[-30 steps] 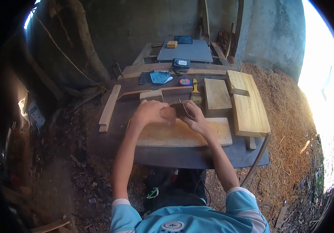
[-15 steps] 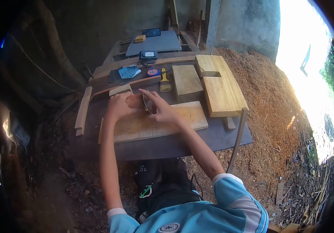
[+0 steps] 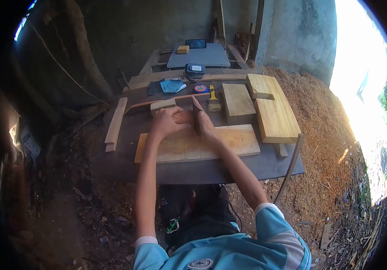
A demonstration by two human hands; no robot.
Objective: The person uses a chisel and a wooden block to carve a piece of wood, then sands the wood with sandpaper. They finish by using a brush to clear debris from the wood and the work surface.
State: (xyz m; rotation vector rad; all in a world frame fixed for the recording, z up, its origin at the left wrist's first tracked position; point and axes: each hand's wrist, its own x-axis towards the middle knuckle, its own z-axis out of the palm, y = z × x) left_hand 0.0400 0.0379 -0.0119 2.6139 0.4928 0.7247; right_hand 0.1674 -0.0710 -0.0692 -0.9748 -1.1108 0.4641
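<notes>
My left hand (image 3: 166,122) is closed round a small reddish-brown wooden piece (image 3: 183,117) above the pale plank. Against the right end of that piece is my right hand (image 3: 205,124), its fingers pointing up and pressed along a thin dark sheet or disc (image 3: 196,118), too small to name surely. Below both hands lies the long pale plank (image 3: 240,140) across the dark tabletop. A small light wooden block (image 3: 163,105) sits just behind my left hand.
On the dark table (image 3: 184,173) are a notched board (image 3: 278,118), a thick block (image 3: 238,101), a brush (image 3: 213,99), a tape measure (image 3: 200,89), blue sandpaper-like sheets (image 3: 172,86) and a wooden strip (image 3: 116,123). A grey board (image 3: 198,57) lies behind; sawdust (image 3: 324,144) covers the right-hand ground.
The view has shifted, so the table appears farther right. My right hand has turned, its fingers now upright and together; the dark round piece shows edge-on.
</notes>
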